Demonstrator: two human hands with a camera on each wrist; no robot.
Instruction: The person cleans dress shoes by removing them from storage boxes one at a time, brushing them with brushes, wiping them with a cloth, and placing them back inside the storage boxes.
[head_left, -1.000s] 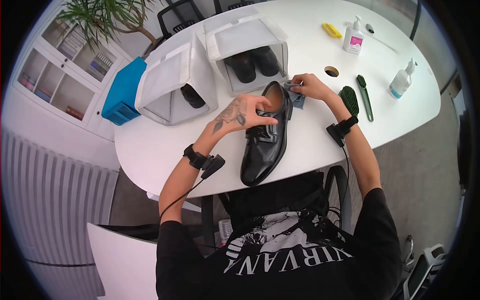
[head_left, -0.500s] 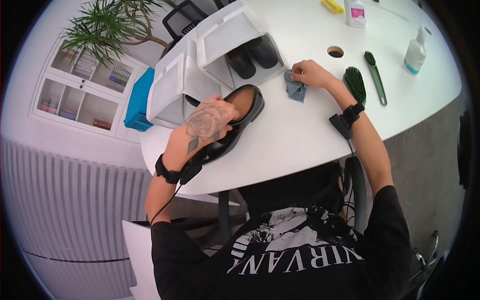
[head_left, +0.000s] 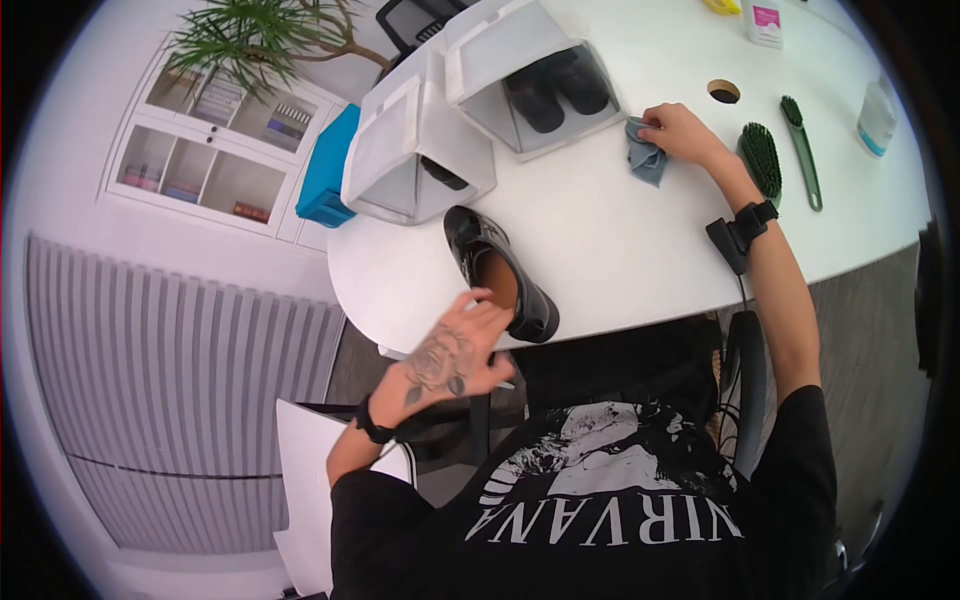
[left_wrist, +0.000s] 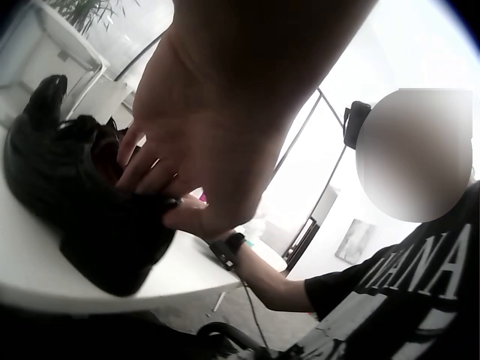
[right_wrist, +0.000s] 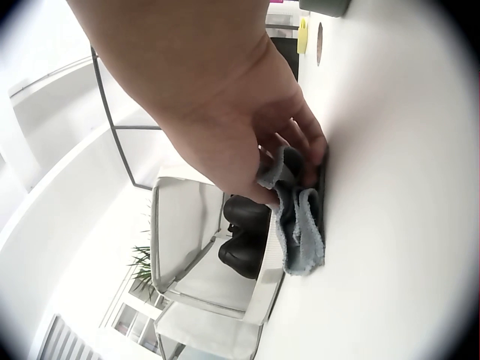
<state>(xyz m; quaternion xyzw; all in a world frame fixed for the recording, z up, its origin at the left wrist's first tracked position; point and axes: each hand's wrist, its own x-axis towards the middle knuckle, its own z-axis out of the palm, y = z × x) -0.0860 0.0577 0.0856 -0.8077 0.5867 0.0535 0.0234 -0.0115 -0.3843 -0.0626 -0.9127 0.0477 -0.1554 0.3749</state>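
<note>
A glossy black lace-up shoe [head_left: 535, 305] with a tan insole stands near the table's front edge, toe pointing away. My left hand [head_left: 445, 350], tattooed on its back, is at the heel end. Its fingers reach loosely over the shoe's opening, and the thumb is spread apart from the heel. In the left wrist view, the fingertips [left_wrist: 139, 176] overlap the opening of the dark shoe [left_wrist: 105, 232]. Farther right, my right hand [head_left: 685, 133] pinches a crumpled grey-blue cloth [head_left: 647, 160]. The cloth [right_wrist: 300, 236] hangs from the fingers against the white tabletop in the right wrist view.
Two pale shoe boxes with clear fronts, a left one [head_left: 400, 150] and a right one [head_left: 500, 50], hold dark shoes behind the shoe. A blue box [head_left: 328, 170] stands at left. Right of my right hand lie a green brush [head_left: 760, 160], a slim brush [head_left: 803, 155] and a bottle [head_left: 877, 120].
The shoe has been turned round by my left hand, its toe now pointing away and its heel towards me. The left hand's grip has loosened. My right hand keeps the cloth in place.
</note>
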